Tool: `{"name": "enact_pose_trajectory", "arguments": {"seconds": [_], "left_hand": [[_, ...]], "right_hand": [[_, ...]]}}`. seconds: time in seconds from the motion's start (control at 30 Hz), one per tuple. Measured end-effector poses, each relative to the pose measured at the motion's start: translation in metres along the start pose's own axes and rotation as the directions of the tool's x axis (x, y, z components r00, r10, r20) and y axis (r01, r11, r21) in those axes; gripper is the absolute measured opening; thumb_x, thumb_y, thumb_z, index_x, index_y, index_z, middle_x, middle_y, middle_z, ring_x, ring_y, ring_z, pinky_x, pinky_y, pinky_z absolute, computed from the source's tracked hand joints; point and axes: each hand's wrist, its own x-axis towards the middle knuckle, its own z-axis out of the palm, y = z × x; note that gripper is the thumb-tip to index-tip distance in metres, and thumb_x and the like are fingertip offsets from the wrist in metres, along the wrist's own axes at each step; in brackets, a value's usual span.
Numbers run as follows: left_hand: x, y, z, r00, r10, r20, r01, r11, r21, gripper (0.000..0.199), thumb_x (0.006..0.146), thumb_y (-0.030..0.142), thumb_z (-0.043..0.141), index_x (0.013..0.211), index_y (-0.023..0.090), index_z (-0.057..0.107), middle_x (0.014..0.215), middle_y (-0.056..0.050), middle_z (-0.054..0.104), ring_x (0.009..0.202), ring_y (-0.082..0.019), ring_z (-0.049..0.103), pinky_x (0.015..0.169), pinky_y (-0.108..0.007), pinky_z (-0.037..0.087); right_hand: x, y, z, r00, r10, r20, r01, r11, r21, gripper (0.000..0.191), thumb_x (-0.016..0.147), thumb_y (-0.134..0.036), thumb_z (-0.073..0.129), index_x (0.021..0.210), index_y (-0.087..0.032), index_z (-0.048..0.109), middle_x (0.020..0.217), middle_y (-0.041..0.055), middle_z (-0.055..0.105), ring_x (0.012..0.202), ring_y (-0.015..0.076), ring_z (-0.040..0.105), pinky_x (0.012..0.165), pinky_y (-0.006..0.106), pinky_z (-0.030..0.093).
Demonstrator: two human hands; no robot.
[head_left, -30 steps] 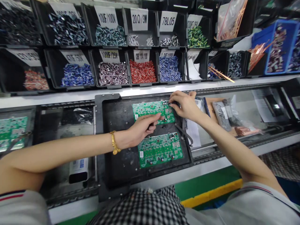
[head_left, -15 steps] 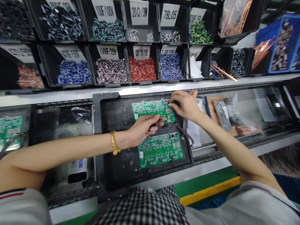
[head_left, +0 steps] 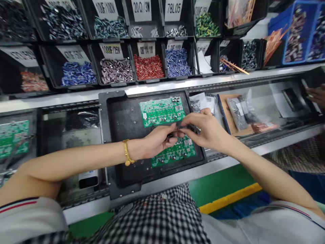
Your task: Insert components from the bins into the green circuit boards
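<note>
- A small dark part (head_left: 170, 135) is held in the curled fingers of the left hand (head_left: 157, 139), to the left of the right hand (head_left: 204, 128).
- The right thumb and forefinger are brought together at the left fingertips; whether anything is pinched there cannot be told.
- The lower green board (head_left: 177, 154) is partly covered by the hands; the upper green board (head_left: 162, 111) lies just beyond, long axis running left to right, its near right corner closer to the right hand.
- Both flat, rectangular boards are framed by a black tray (head_left: 122, 118) with a raised rim.
</note>
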Motion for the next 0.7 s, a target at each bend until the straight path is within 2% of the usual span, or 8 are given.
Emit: {"name": "enact_pose_trajectory", "arguments": {"seconds": [0.07, 0.13, 0.2, 0.3, 0.43, 0.53, 0.63, 0.7], "left_hand": [[-0.007, -0.01, -0.001, 0.997, -0.078, -0.016, 0.079, 0.996, 0.037, 0.016, 0.091, 0.014, 0.04, 0.085, 0.009, 0.054, 0.074, -0.001, 0.048, 0.047, -0.001, 0.032, 0.045, -0.016, 0.02], [-0.012, -0.019, -0.005, 0.993, -0.11, -0.053, 0.115, 0.989, 0.095, 0.014, 0.09, 0.013, 0.041, 0.088, 0.009, 0.054, 0.07, 0.002, 0.044, 0.045, -0.001, 0.03, 0.044, -0.017, 0.018], [-0.014, -0.025, -0.008, 0.995, -0.088, -0.055, 0.095, 0.985, 0.147, 0.017, 0.09, 0.02, 0.045, 0.085, 0.008, 0.056, 0.067, 0.002, 0.044, 0.044, -0.002, 0.029, 0.044, -0.018, 0.018], [-0.011, -0.029, -0.011, 0.999, -0.027, -0.04, 0.033, 0.988, 0.153, 0.025, 0.088, 0.027, 0.049, 0.081, 0.006, 0.061, 0.071, -0.004, 0.052, 0.05, -0.004, 0.037, 0.047, -0.019, 0.026], [-0.006, -0.026, -0.013, 0.999, 0.032, -0.041, -0.028, 0.995, 0.092, 0.022, 0.084, 0.023, 0.056, 0.09, 0.005, 0.067, 0.068, -0.001, 0.047, 0.056, -0.005, 0.038, 0.052, -0.018, 0.029], [-0.004, -0.024, -0.012, 0.999, 0.038, -0.034, -0.037, 0.999, 0.029, 0.021, 0.085, 0.015, 0.052, 0.096, 0.005, 0.067, 0.069, -0.001, 0.045, 0.057, -0.005, 0.037, 0.052, -0.018, 0.029], [-0.003, -0.023, -0.011, 0.997, 0.039, -0.067, -0.038, 0.999, 0.012, 0.018, 0.085, 0.009, 0.05, 0.094, 0.004, 0.065, 0.072, -0.002, 0.048, 0.056, -0.004, 0.039, 0.052, -0.017, 0.028], [-0.003, -0.022, -0.012, 0.995, 0.036, -0.089, -0.034, 0.999, 0.023, 0.016, 0.086, 0.013, 0.051, 0.088, 0.004, 0.064, 0.07, -0.001, 0.046, 0.054, -0.003, 0.037, 0.049, -0.017, 0.026]], "right_hand": [[-0.016, 0.008, 0.007, 1.0, -0.008, 0.011, 0.009, 0.995, -0.099, 0.012, 0.086, -0.021, 0.046, 0.086, -0.016, 0.057, 0.093, 0.0055, 0.066, 0.08, 0.0173, 0.059, 0.073, 0.034, 0.024], [-0.028, 0.019, 0.016, 1.0, 0.003, 0.02, 0.001, 0.983, -0.183, 0.013, 0.087, -0.02, 0.044, 0.085, -0.015, 0.057, 0.101, 0.0083, 0.063, 0.083, 0.018, 0.058, 0.071, 0.034, 0.022], [-0.035, 0.026, 0.025, 1.0, 0.005, 0.027, 0.001, 0.974, -0.225, 0.013, 0.087, -0.019, 0.044, 0.084, -0.015, 0.056, 0.107, 0.0103, 0.06, 0.087, 0.0189, 0.057, 0.07, 0.034, 0.021], [-0.037, 0.03, 0.032, 0.999, -0.007, 0.035, 0.016, 0.968, -0.251, 0.014, 0.087, -0.019, 0.043, 0.082, -0.014, 0.056, 0.11, 0.0119, 0.059, 0.093, 0.0206, 0.055, 0.07, 0.034, 0.021], [-0.036, 0.028, 0.032, 0.999, -0.018, 0.052, 0.033, 0.957, -0.29, 0.014, 0.087, -0.018, 0.043, 0.081, -0.013, 0.055, 0.107, 0.0121, 0.058, 0.092, 0.0212, 0.055, 0.069, 0.034, 0.021], [-0.035, 0.027, 0.032, 0.998, -0.023, 0.052, 0.038, 0.95, -0.311, 0.014, 0.087, -0.018, 0.044, 0.081, -0.013, 0.056, 0.104, 0.011, 0.058, 0.091, 0.0209, 0.053, 0.07, 0.035, 0.02], [-0.035, 0.027, 0.034, 0.999, -0.022, 0.05, 0.038, 0.936, -0.349, 0.016, 0.088, -0.021, 0.045, 0.08, -0.013, 0.056, 0.102, 0.0102, 0.059, 0.092, 0.0214, 0.052, 0.07, 0.035, 0.02], [-0.036, 0.024, 0.035, 0.999, -0.019, 0.042, 0.034, 0.923, -0.384, 0.018, 0.09, -0.023, 0.045, 0.08, -0.013, 0.056, 0.102, 0.0105, 0.06, 0.095, 0.0225, 0.052, 0.071, 0.035, 0.02]]}}
